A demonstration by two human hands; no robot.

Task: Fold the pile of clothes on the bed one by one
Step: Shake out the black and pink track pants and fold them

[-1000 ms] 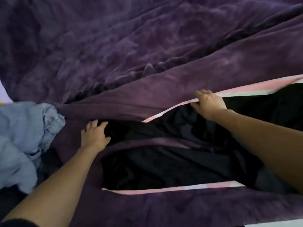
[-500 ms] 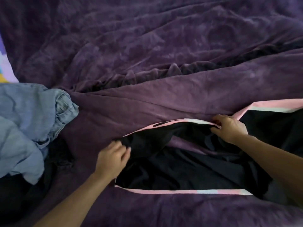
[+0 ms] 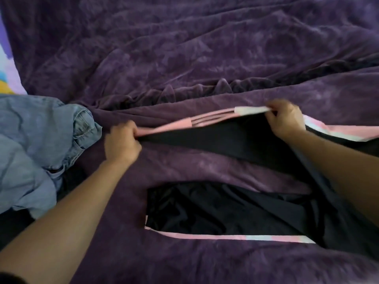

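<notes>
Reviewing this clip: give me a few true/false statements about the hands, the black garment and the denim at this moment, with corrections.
1. The left hand and the right hand both grip the pink striped edge of the black garment. True.
2. The denim clothes lie beside the right hand. False: they lie beside the left hand.
3. The bed cover is purple. True.
4. The black garment is folded into a neat square. False: it lies spread out, its edge stretched between the hands.

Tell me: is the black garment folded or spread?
Spread: left hand and right hand stretch the black garment by its pink-striped edge.
</notes>
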